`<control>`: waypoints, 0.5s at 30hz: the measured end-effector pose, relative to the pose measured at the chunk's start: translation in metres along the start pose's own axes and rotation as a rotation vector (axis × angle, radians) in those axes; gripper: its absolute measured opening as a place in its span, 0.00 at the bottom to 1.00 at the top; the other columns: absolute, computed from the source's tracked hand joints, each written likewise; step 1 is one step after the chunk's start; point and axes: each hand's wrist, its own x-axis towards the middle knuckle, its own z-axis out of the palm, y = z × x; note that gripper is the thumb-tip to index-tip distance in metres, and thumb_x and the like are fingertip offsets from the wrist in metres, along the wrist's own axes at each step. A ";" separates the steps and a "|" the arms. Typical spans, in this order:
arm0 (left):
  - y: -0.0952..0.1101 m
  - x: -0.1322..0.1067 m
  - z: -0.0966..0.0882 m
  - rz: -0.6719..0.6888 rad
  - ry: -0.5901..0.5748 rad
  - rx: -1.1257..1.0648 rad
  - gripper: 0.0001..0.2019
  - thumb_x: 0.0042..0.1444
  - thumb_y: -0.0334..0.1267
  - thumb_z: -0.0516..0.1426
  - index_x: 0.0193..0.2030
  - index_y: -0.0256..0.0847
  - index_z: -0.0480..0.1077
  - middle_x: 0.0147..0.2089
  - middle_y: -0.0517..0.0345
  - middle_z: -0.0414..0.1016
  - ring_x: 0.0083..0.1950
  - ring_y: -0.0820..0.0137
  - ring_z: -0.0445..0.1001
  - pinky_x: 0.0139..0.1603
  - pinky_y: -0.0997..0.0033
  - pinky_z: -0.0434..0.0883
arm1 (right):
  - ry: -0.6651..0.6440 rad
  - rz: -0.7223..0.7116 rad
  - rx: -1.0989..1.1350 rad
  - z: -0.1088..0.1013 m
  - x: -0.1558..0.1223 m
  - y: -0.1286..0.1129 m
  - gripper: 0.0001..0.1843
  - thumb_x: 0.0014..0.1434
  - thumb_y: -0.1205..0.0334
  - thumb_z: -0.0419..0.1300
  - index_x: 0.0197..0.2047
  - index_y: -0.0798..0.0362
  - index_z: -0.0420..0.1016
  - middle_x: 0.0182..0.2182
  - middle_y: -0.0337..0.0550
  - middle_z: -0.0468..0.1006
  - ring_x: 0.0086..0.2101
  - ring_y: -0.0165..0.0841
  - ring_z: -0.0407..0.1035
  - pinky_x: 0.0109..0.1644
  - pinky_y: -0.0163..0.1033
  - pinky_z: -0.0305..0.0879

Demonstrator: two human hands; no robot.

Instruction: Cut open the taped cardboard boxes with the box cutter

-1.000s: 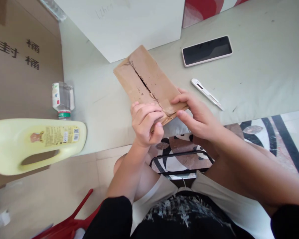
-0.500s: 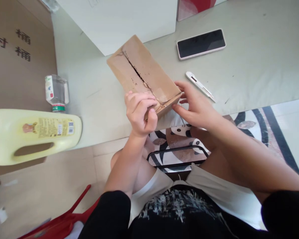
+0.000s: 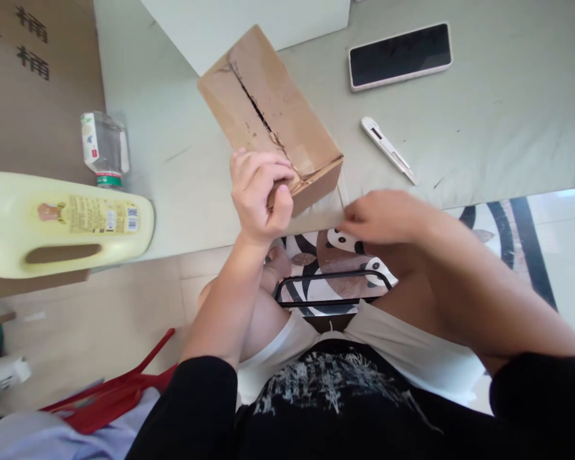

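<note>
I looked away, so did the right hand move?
Yes. The right hand left the cardboard box and moved down the picture, farther below the white cutter.

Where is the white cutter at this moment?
In the head view, the cutter lies on the table, right of centre, between the phone and the right hand, right of the small box.

1. The bare right hand [image 3: 383, 216] is blurred; I can't make out its exact shape.
2. The bare left hand [image 3: 259, 195] hides one near corner of the small brown cardboard box [image 3: 285, 108].
3. The pale-yellow plastic jug [image 3: 29, 223] runs out of sight leftward, its printed label [image 3: 103, 214] too small to read.
4. The smooth white box [image 3: 292, 19] is cut off above.
</note>
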 end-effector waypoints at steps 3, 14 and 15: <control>0.000 -0.001 0.000 -0.056 -0.047 -0.009 0.24 0.68 0.58 0.41 0.35 0.47 0.68 0.39 0.54 0.76 0.46 0.60 0.75 0.63 0.43 0.64 | -0.332 -0.378 0.029 0.037 -0.010 -0.042 0.25 0.67 0.54 0.49 0.44 0.62 0.83 0.42 0.66 0.82 0.43 0.56 0.79 0.44 0.57 0.72; 0.000 -0.003 0.005 0.010 0.061 0.007 0.20 0.70 0.54 0.43 0.36 0.46 0.67 0.38 0.56 0.76 0.44 0.62 0.76 0.61 0.45 0.65 | -0.888 -0.790 0.203 0.162 -0.053 -0.145 0.46 0.56 0.50 0.67 0.71 0.63 0.61 0.62 0.65 0.73 0.56 0.51 0.76 0.52 0.46 0.74; 0.000 -0.003 0.006 0.021 0.086 -0.005 0.19 0.70 0.53 0.44 0.36 0.47 0.68 0.38 0.56 0.77 0.44 0.62 0.76 0.61 0.45 0.65 | -0.933 -0.777 0.172 0.166 -0.053 -0.146 0.46 0.54 0.50 0.68 0.70 0.65 0.63 0.61 0.66 0.74 0.55 0.52 0.76 0.52 0.47 0.75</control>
